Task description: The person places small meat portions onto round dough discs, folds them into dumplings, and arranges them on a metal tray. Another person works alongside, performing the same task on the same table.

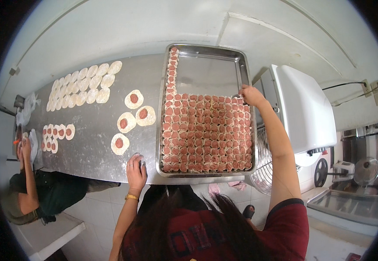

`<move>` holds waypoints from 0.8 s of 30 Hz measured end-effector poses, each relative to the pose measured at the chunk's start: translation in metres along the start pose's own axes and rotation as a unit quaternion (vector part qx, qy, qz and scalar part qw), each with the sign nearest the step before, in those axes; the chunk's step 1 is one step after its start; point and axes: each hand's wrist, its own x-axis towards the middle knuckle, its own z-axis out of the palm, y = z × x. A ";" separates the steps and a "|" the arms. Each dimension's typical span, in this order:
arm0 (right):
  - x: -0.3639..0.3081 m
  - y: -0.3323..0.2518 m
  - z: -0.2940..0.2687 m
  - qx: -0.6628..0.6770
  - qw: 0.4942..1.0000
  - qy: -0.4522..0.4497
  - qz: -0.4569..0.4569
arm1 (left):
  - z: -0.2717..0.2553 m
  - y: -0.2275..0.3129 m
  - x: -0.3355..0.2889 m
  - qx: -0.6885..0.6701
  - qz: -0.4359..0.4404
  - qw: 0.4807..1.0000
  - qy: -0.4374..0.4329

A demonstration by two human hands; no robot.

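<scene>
At the far left of the frame, a co-worker [32, 195] stands at the steel table [97, 148], hands raised together near its end; I can't make out what they hold. Just in from there, at the upper left, pale dough rounds [82, 85] lie in overlapping rows, and below them sits a small cluster of meat-topped rounds [58, 132]. Left of centre, four looser rounds with filling [133, 99] lie on the steel, two of them touching. Below these, the left hand [137, 172] rests at the table's near edge, fingers drawn close together; whether it holds anything I can't tell. In the middle, a metal tray [210, 74] carries tight rows of open-topped dumplings [206, 130] across its lower part, with one column running up its left side. At the tray's right wall, the right hand [250, 95] bends its fingers down by the end of the top row; I can't see whether they pinch a dumpling. Farther right stands a white machine [306, 108].
</scene>
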 end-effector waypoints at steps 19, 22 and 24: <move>0.009 0.004 0.001 -0.020 0.990 -0.117 0.073 | -0.003 0.002 0.003 -0.004 0.003 1.000 -0.001; 0.007 0.010 0.002 -0.037 0.989 -0.108 0.099 | -0.002 0.002 0.003 -0.005 0.003 1.000 0.001; 0.001 0.014 0.004 -0.052 0.991 -0.094 0.076 | -0.001 0.001 0.001 -0.006 0.003 1.000 0.000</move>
